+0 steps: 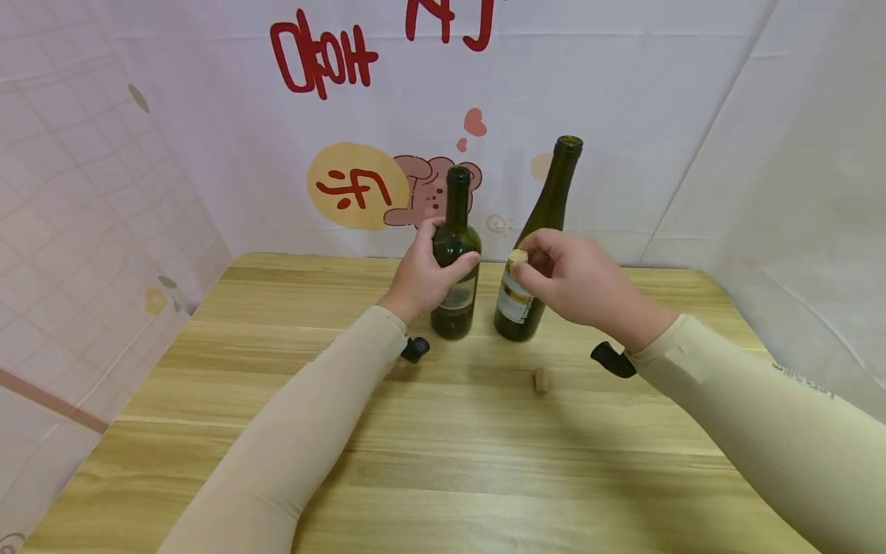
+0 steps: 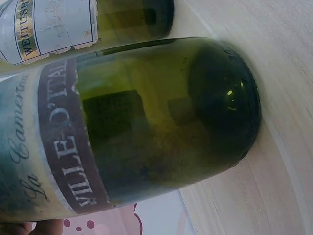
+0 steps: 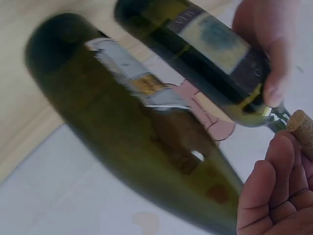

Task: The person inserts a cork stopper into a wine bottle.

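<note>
A dark green wine bottle (image 1: 454,308) stands upright on the table, and my left hand (image 1: 432,269) grips it round the shoulder. The left wrist view shows its lower label (image 2: 68,137) and base close up. Between the thumb and fingers of my right hand (image 1: 581,277) is a cork (image 1: 517,259), held in front of a second, slimmer green bottle (image 1: 554,192). That bottle's mouth is uncovered; its white and yellow label (image 1: 515,298) is partly behind the right hand. In the right wrist view the pinched cork (image 3: 300,128) appears at the right edge.
Another cork (image 1: 541,380) rests on the wooden table (image 1: 450,454), in front of the slim bottle. Behind the bottles hangs a white printed cloth (image 1: 623,115) along the table's back edge. Black wrist camera mounts (image 1: 613,359) jut out below both wrists.
</note>
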Demonstrator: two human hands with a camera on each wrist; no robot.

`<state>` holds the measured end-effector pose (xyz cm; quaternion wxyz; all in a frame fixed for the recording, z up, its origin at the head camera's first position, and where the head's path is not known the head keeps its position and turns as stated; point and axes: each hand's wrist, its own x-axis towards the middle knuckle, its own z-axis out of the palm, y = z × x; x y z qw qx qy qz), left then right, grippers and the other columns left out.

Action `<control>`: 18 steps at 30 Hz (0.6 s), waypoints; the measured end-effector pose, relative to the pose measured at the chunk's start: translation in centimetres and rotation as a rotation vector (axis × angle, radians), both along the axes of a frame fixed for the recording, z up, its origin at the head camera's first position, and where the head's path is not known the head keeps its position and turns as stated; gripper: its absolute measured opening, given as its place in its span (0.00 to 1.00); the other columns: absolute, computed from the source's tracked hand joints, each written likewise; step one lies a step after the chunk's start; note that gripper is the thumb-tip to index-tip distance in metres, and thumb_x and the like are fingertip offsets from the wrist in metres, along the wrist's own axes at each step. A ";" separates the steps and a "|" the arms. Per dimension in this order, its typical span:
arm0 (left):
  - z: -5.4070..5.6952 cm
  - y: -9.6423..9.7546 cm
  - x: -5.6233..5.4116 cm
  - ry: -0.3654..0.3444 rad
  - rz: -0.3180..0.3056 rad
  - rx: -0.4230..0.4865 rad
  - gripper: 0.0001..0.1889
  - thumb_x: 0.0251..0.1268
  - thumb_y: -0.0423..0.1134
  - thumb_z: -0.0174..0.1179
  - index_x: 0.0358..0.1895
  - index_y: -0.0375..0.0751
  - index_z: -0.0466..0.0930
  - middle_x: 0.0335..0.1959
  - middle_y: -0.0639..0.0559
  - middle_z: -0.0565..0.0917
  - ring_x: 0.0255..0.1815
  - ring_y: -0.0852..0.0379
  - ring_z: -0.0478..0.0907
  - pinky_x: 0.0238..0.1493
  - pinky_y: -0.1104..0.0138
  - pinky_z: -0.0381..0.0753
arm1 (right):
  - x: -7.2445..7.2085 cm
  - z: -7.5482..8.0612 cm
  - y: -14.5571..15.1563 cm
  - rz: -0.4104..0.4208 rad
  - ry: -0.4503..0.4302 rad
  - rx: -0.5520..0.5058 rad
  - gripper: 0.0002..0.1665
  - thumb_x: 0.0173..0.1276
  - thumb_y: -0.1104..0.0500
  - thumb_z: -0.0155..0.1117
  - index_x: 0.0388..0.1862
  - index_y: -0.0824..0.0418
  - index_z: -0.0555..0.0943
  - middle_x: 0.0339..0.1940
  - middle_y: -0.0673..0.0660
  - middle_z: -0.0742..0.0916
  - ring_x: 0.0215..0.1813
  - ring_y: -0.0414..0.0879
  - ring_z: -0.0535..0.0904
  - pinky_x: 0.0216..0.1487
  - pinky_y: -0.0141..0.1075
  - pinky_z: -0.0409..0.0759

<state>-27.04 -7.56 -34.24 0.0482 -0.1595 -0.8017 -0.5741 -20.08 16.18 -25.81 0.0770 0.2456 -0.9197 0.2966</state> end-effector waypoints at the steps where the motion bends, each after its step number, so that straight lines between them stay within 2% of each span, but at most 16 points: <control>1: 0.0 0.0 0.0 0.000 0.001 -0.002 0.39 0.68 0.61 0.68 0.75 0.57 0.59 0.61 0.51 0.80 0.61 0.50 0.80 0.67 0.44 0.77 | -0.1 0.3 -0.3 0.000 0.000 -0.008 0.09 0.78 0.56 0.62 0.46 0.61 0.83 0.31 0.53 0.89 0.30 0.46 0.80 0.34 0.38 0.79; 6: 0.1 0.1 -0.1 0.002 -0.003 0.001 0.39 0.68 0.61 0.68 0.75 0.56 0.59 0.62 0.51 0.80 0.61 0.51 0.81 0.68 0.45 0.77 | -0.7 1.9 -1.7 -0.009 0.013 -0.083 0.08 0.78 0.56 0.61 0.46 0.60 0.82 0.31 0.55 0.88 0.30 0.47 0.79 0.34 0.37 0.78; 9: 0.0 0.1 -0.2 0.004 -0.014 0.013 0.39 0.68 0.61 0.68 0.75 0.56 0.60 0.61 0.51 0.80 0.60 0.52 0.81 0.67 0.46 0.79 | -1.1 2.9 -2.4 -0.017 0.056 -0.103 0.08 0.78 0.57 0.60 0.46 0.61 0.83 0.35 0.56 0.90 0.32 0.47 0.80 0.35 0.35 0.77; 14: -0.1 0.0 -0.2 0.005 -0.023 0.024 0.38 0.68 0.61 0.68 0.74 0.57 0.60 0.60 0.51 0.80 0.58 0.52 0.82 0.65 0.48 0.80 | -2.1 4.3 -3.5 -0.035 0.128 -0.101 0.11 0.79 0.56 0.57 0.47 0.60 0.84 0.40 0.57 0.91 0.30 0.49 0.80 0.33 0.32 0.73; 18: 0.0 0.0 -0.1 0.003 -0.024 0.028 0.39 0.68 0.62 0.69 0.74 0.56 0.60 0.61 0.50 0.80 0.59 0.51 0.82 0.66 0.49 0.80 | -3.0 5.2 -4.2 -0.048 0.156 -0.082 0.13 0.80 0.55 0.57 0.51 0.61 0.83 0.42 0.57 0.91 0.31 0.48 0.80 0.33 0.34 0.74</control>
